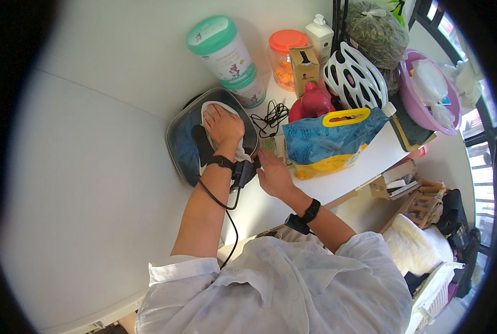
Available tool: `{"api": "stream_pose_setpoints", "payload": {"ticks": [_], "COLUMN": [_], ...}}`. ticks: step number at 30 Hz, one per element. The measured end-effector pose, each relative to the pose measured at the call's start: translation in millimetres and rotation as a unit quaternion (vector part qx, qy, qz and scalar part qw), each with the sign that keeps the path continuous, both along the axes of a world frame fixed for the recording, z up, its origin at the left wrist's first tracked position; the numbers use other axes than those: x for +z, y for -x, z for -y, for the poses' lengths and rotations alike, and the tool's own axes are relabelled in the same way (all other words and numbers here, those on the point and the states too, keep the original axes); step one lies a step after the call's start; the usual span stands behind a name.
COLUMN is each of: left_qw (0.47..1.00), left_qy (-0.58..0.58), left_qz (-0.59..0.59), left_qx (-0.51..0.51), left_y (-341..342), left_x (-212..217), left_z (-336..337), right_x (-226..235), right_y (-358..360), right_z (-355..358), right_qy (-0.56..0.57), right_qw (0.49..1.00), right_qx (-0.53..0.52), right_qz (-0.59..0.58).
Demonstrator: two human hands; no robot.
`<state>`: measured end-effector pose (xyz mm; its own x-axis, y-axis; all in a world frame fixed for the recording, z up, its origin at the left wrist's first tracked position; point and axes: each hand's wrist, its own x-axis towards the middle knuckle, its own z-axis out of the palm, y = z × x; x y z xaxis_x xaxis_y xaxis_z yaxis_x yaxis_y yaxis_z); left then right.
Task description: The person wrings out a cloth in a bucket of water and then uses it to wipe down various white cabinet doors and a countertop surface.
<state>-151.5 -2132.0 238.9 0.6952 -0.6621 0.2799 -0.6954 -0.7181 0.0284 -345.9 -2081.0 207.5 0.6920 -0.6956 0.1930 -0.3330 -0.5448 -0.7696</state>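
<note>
A dark rounded-square container point(179, 149) with a pale rim stands on the left end of the white table; its exact kind is unclear. My left hand point(223, 127) presses a white cloth point(240, 149) onto its top, fingers bent over the fabric. Left of that wrist a black handle-like bar point(202, 142) shows, partly covered by my arm. My right hand point(273, 173) is at the container's right side, fingers extended along the edge and nothing visible in it; whether they touch is hard to see. Both wrists wear black straps with small devices, and a cable runs from the left one.
Behind stand white-and-green tubs point(221, 53), an orange-lidded jar point(286, 58) and a cardboard box point(305, 69). Coiled black cable point(270, 117) lies near the container. To the right are a blue-and-yellow bag point(329, 145), a red object point(310, 104), a white helmet point(355, 78) and a purple basin point(453, 106).
</note>
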Motion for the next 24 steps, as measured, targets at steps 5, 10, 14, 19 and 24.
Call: {"api": "stream_pose_setpoints", "payload": {"ticks": [5,10,14,19,24], "left_qw": [0.998,0.986,0.972,0.958,0.948], "left_qy": [0.025,0.081,0.113,0.144,0.128], "left_qz": [0.018,0.007,-0.016,-0.066,-0.241], "left_qx": [-0.061,-0.149,-0.205,-0.241,-0.164], "left_y": [0,16,32,42,32], "left_x": [-6,-5,0,-3,-10], "left_z": [-15,-48,-72,-106,-119], "right_x": [-21,-10,-24,-20,6], "right_y": [-11,-18,-17,-3,8], "right_z": [-20,-24,-14,-17,-31], "right_qy": [-0.021,-0.033,-0.014,0.002,-0.203], "right_qw": [0.997,0.998,0.997,0.997,0.969], "right_qx": [0.071,0.05,0.077,0.07,0.101], "right_qz": [-0.016,0.005,0.028,0.017,0.094]}}
